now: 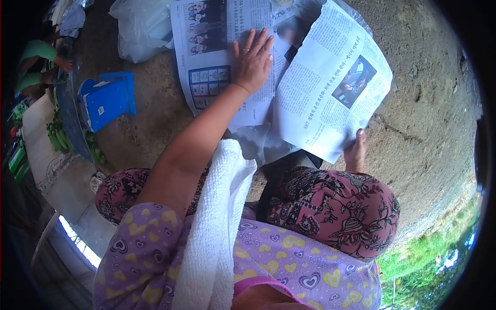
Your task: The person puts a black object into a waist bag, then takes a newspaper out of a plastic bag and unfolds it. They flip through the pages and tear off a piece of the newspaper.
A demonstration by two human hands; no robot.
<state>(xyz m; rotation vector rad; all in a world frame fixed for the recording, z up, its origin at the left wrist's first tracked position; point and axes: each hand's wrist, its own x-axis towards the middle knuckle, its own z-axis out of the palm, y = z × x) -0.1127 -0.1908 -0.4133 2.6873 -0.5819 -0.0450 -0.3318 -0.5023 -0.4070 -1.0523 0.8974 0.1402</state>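
My left hand [253,62] lies flat with fingers spread on a printed newspaper sheet [212,106], pressing nothing into its palm. A second newspaper sheet [330,77], with a photo and a torn-looking edge, angles up on the right. My right hand [355,152] grips its lower right edge, thumb in front; the other fingers are hidden behind the paper. Below and between the sheets shows clear plastic [253,139]. A white towel [212,222] hangs down from my neck in front of me.
A clear plastic bag [142,31] rests on the bare ground [423,103] at the upper left. Further left stand a blue scale-like object [107,101] and green bananas [61,138]. Another person's hand [64,63] shows at the far left.
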